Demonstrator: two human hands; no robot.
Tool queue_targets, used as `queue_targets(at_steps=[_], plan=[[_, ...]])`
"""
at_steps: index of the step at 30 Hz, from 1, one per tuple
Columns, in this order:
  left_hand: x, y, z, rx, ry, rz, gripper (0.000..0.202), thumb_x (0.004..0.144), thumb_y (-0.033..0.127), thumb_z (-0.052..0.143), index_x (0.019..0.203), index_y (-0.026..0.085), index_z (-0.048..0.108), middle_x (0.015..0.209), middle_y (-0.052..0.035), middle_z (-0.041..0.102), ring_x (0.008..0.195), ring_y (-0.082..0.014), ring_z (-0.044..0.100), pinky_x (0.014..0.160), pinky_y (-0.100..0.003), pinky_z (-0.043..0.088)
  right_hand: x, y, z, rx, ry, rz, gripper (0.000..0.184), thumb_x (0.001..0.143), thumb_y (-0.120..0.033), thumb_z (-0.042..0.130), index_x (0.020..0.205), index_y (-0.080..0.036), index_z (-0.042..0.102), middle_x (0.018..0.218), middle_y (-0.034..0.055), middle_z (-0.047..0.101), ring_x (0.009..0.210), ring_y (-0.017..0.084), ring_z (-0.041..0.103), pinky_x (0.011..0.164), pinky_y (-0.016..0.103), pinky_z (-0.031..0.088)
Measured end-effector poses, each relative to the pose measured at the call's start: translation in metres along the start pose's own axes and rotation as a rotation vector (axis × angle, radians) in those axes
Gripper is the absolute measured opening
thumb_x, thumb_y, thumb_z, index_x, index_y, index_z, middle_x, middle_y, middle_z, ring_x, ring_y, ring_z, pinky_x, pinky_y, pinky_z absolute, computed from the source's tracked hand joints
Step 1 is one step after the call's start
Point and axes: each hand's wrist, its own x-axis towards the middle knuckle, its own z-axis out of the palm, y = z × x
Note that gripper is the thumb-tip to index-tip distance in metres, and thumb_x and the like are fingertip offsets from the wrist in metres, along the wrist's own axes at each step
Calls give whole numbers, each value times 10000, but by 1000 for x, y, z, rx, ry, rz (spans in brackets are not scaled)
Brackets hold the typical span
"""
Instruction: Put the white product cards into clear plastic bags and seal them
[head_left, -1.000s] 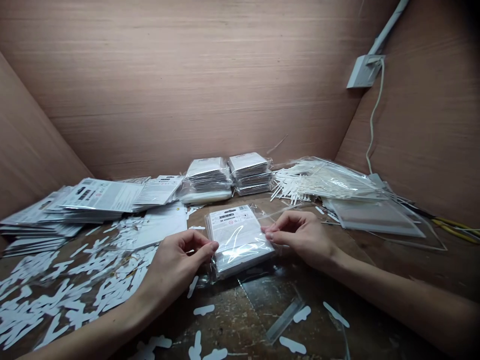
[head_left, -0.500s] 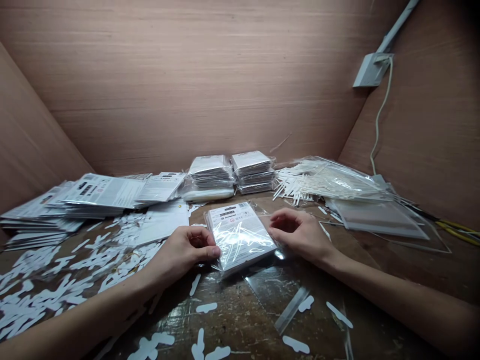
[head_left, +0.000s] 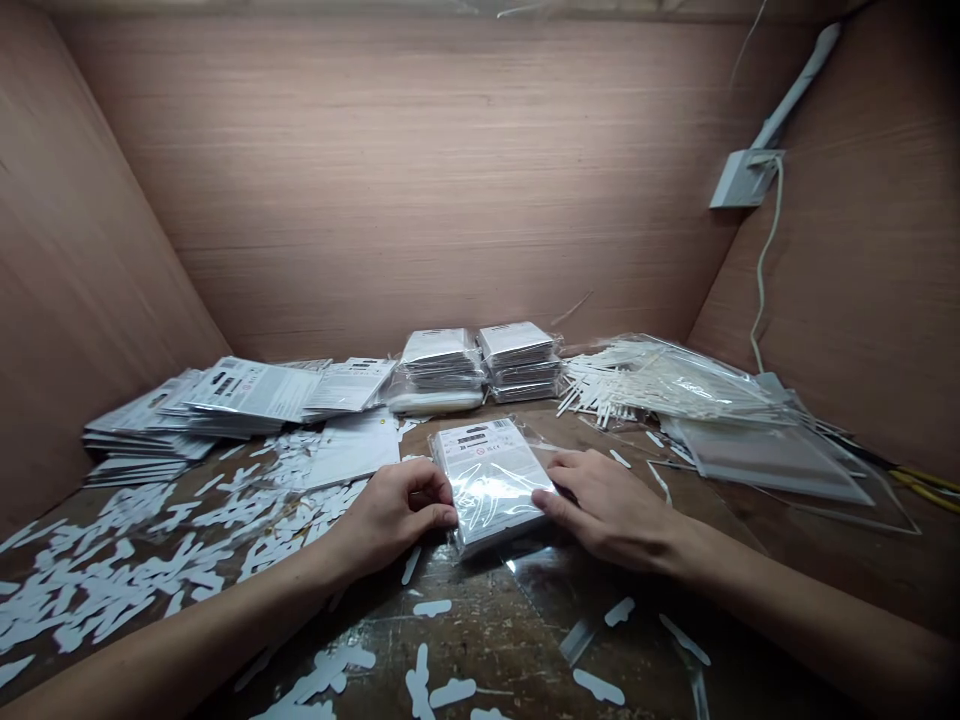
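Observation:
A small stack of clear plastic packets (head_left: 491, 485) with white printed cards lies on the worn wooden tabletop (head_left: 487, 630) in front of me. My left hand (head_left: 397, 515) grips its left edge, fingers curled and thumb on the side. My right hand (head_left: 607, 510) presses against its right edge, fingertips on the plastic. Both hands hold the stack between them.
Two tall packet stacks (head_left: 480, 365) stand at the back. Flat printed cards (head_left: 217, 400) pile at the left, white paper cut-outs (head_left: 112, 575) litter the tabletop. White sticks in clear film (head_left: 660, 380) lie at the right. A wall box with cable (head_left: 742, 180) hangs at right.
My right hand let go of the thin clear flap and came down against the stack's right edge. The left hand kept its grip. The view tilted slightly upward.

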Motion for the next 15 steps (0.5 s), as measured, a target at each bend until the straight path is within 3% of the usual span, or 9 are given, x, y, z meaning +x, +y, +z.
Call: queue_targets(at_steps=[4, 7, 10, 12, 15], plan=[[0, 4, -2, -123, 47, 133, 93, 792, 207, 784, 815, 186, 696, 924, -32, 660, 853, -178, 664, 773, -304, 584, -2, -11, 2, 143, 42, 61, 408, 1023, -516, 499, 1029, -201, 758, 1195, 142, 724, 1033, 322, 668, 922, 471, 505], [1, 13, -5, -260, 78, 285, 105, 821, 163, 769, 916, 196, 739, 1017, -43, 631, 909, -178, 694, 838, -335, 631, -2, -14, -2, 420, 119, 105, 392, 1034, -494, 497, 1206, -233, 734, 1167, 98, 743, 1013, 294, 689, 918, 457, 548], [2, 26, -9, -308, 96, 348, 146, 833, 155, 778, 970, 202, 761, 1066, -50, 626, 904, -173, 716, 848, -340, 658, -1, -15, -10, 727, 169, 112, 459, 1021, -492, 542, 1422, -280, 612, 1121, 63, 754, 907, 245, 705, 813, 406, 603], [5, 34, -13, -280, 103, 366, 156, 839, 161, 780, 990, 203, 779, 1080, -61, 648, 923, -184, 725, 862, -352, 668, 5, -12, -16, 887, 186, 101, 479, 1003, -469, 590, 1445, -283, 595, 1109, 57, 753, 876, 217, 705, 789, 376, 622], [12, 44, -23, -148, 128, 383, 258, 892, 179, 719, 1137, 227, 786, 1212, -95, 677, 1087, -225, 715, 966, -404, 646, 26, 1, -26, 992, 317, 148, 391, 953, -451, 664, 1270, -229, 718, 1081, 74, 756, 878, 210, 719, 811, 372, 646]])
